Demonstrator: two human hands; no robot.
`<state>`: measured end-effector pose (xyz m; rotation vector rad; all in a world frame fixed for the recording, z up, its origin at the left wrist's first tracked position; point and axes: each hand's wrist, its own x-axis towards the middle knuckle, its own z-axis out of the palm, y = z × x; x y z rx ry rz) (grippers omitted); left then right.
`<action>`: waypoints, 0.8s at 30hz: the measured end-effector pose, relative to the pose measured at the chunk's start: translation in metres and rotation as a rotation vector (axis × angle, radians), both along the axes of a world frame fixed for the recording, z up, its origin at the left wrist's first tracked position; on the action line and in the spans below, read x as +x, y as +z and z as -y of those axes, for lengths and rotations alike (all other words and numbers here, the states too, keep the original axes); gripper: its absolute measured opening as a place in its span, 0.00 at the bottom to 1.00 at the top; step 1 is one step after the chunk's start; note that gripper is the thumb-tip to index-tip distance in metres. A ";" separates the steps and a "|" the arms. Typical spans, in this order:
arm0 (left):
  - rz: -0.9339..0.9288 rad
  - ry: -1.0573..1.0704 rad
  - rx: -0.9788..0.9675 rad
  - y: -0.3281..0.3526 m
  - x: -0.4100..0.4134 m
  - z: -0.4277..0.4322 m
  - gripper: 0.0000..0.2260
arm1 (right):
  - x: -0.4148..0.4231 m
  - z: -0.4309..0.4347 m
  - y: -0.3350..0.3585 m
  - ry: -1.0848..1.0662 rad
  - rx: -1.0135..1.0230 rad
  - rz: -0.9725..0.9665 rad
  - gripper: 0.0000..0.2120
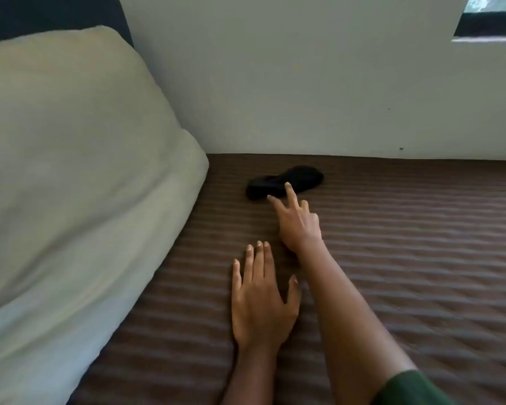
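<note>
Two hands are out on the striped bed (392, 229). The right hand (298, 223), forefingers straight and holding nothing, reaches the near edge of the black cloth (295, 175) by the wall (304, 83); whether it touches is unclear. The left hand (260, 305) lies flat, fingers straight. Blur hides what the cloth is.

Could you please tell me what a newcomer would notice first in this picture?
A black cloth item lies on the brown striped bed near the wall, with the right grip, fingers spread, reaching for it. The left grip rests flat on the bed; a pale pillow fills the left.
</note>
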<state>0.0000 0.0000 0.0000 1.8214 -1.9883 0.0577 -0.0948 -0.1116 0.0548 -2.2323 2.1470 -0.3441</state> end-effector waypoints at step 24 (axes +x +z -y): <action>-0.011 -0.018 -0.038 -0.002 0.009 0.007 0.31 | 0.000 -0.121 -0.033 -0.146 -0.405 0.472 0.15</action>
